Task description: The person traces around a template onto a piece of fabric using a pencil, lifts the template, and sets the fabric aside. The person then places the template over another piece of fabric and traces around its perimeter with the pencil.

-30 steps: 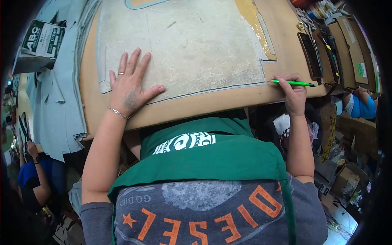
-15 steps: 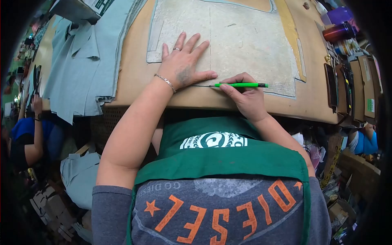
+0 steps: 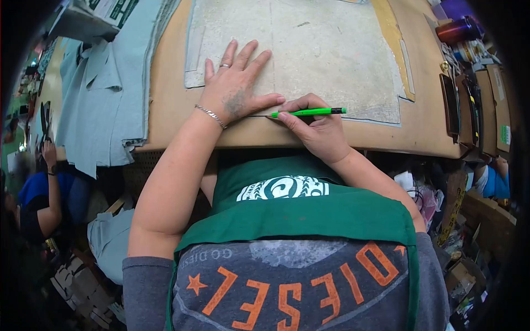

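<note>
My left hand (image 3: 236, 91) lies flat with fingers spread on a worn, pale pattern sheet (image 3: 326, 60), near its lower edge. In my right hand (image 3: 317, 127) is a bright green mechanical pencil (image 3: 314, 111), gripped between thumb and fingers. Its tip points left and rests at the sheet's lower edge, just right of my left thumb. A dark line (image 3: 255, 116) runs along that edge between the two hands. Under the pattern, a thin grey-blue margin of material shows at the lower right and left.
Grey-blue fabric (image 3: 113, 99) is stacked at the left and hangs over the edge of the tan table (image 3: 171, 110). A metal block sits on it. A dark tumbler (image 3: 459, 30) and cardboard pieces (image 3: 497, 99) line the right side. Another person's arm (image 3: 51, 187) holds scissors at far left.
The view has shifted, so the table and both hands sit slightly further left. The pencil tip has stayed close to my left thumb along the pattern's lower edge.
</note>
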`<action>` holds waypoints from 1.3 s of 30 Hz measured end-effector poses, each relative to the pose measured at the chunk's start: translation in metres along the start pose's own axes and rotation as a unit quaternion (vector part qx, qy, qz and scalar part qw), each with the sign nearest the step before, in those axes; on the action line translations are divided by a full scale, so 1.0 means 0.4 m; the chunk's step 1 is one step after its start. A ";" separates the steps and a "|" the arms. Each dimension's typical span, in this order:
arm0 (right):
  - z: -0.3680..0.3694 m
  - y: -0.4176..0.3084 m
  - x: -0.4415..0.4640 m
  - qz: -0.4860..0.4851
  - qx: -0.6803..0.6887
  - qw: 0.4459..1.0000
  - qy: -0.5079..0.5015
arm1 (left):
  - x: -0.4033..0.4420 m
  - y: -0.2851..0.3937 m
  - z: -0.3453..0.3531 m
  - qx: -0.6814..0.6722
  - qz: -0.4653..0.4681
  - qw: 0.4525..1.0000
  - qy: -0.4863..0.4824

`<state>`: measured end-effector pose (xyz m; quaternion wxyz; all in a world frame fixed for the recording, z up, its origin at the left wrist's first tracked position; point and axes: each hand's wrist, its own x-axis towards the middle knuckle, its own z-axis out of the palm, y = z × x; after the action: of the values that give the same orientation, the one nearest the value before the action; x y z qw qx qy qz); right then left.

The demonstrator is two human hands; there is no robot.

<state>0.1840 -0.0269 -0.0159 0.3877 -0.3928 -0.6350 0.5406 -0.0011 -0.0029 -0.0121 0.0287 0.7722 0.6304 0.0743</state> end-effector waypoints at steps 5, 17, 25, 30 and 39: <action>-0.173 -0.002 -0.032 0.005 -0.002 1.000 0.029 | 0.004 0.011 -0.013 0.009 -0.008 1.000 -0.026; -0.587 -0.002 -0.187 0.081 0.046 0.962 0.256 | 0.009 0.021 -0.034 0.002 -0.018 0.998 -0.058; -0.157 -0.022 -0.056 0.015 0.013 0.999 0.033 | -0.058 -0.158 -0.076 -0.231 -0.013 0.969 0.087; 0.069 -0.056 0.067 -0.006 0.057 0.996 -0.062 | -0.107 -0.238 -0.071 -0.075 -0.066 0.982 0.160; 0.222 -0.011 0.246 0.008 0.000 0.999 -0.052 | 0.015 -0.310 -0.096 -0.141 0.003 0.986 0.092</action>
<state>0.0637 0.0290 -0.0150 0.3497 -0.3690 -0.6515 0.5631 -0.1260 0.0262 0.0093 0.0790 0.7521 0.6114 0.2328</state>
